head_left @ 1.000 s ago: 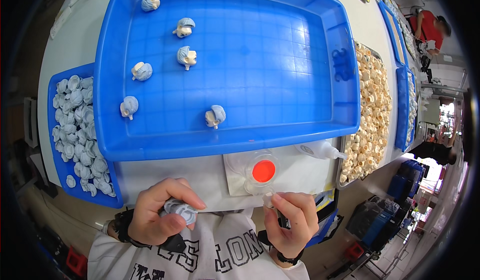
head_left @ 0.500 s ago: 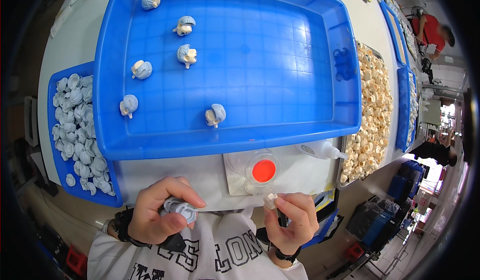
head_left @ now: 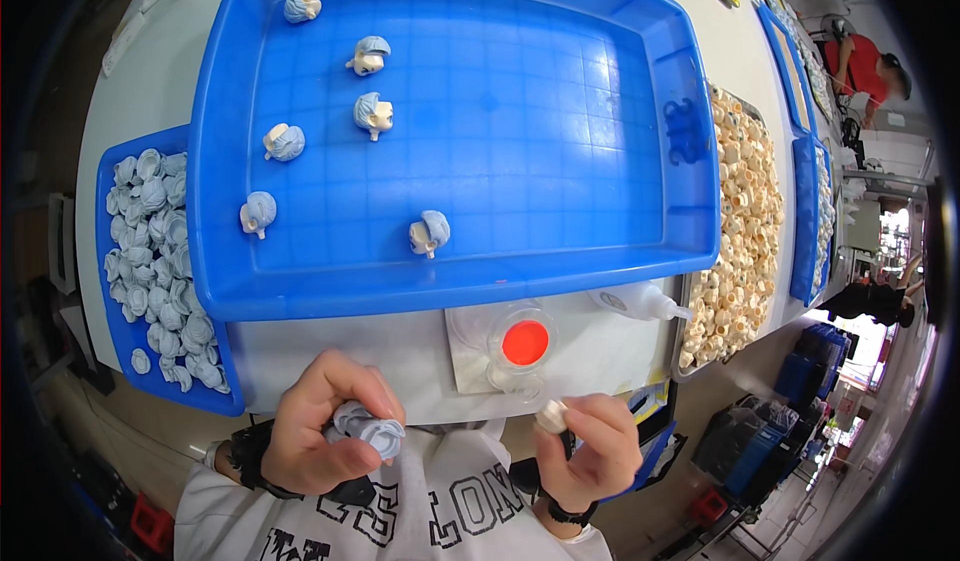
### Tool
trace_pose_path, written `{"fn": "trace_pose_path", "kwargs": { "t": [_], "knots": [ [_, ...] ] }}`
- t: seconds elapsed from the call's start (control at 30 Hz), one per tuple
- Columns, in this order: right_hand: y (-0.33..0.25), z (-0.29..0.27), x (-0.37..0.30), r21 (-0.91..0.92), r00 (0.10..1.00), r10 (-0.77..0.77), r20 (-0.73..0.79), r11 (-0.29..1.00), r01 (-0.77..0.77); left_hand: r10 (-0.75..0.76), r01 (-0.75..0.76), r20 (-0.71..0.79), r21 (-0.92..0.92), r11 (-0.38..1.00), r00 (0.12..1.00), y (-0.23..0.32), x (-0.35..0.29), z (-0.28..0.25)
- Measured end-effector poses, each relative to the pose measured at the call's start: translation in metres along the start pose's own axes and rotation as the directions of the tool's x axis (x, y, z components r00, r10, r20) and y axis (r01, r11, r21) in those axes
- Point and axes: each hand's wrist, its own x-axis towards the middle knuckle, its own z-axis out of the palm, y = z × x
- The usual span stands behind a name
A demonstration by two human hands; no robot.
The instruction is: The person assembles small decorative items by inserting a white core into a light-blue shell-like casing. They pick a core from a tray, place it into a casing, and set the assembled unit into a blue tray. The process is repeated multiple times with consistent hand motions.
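Between the thumb and fingers of my left hand are blue-grey doll hair pieces, hollow and turned sideways; how many lie in the grip I cannot tell. My right hand pinches a small cream doll face piece at its fingertips. The two hands are apart, near the table's front edge. Beyond them stands a large blue tray, in which several doll heads with blue-grey hair lie scattered, one of them a doll head near the front wall.
A smaller blue bin at left holds many hair pieces. At right a metal tray is heaped with cream face pieces. A round container with red contents and a white squeeze bottle stand before the large tray.
My right hand has turned the face piece and moved slightly right and down. My left hand has tilted the hair pieces a little, still gripping them.
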Motion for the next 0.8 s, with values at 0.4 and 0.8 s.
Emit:
{"fn": "trace_pose_path", "kwargs": {
  "t": [0.4, 0.8],
  "knots": [
    [-0.010, 0.003, -0.001, 0.389, 0.975, -0.203, 0.088, 0.908, 0.154, -0.141, 0.137, 0.107, 0.039, 0.990, 0.984, 0.004, 0.007, 0.011],
    [-0.021, 0.027, 0.014, 0.536, 0.943, -0.262, 0.205, 0.837, 0.116, 0.105, -0.158, 0.373, 0.116, 0.981, 0.922, 0.004, 0.014, -0.001]
  ]
}}
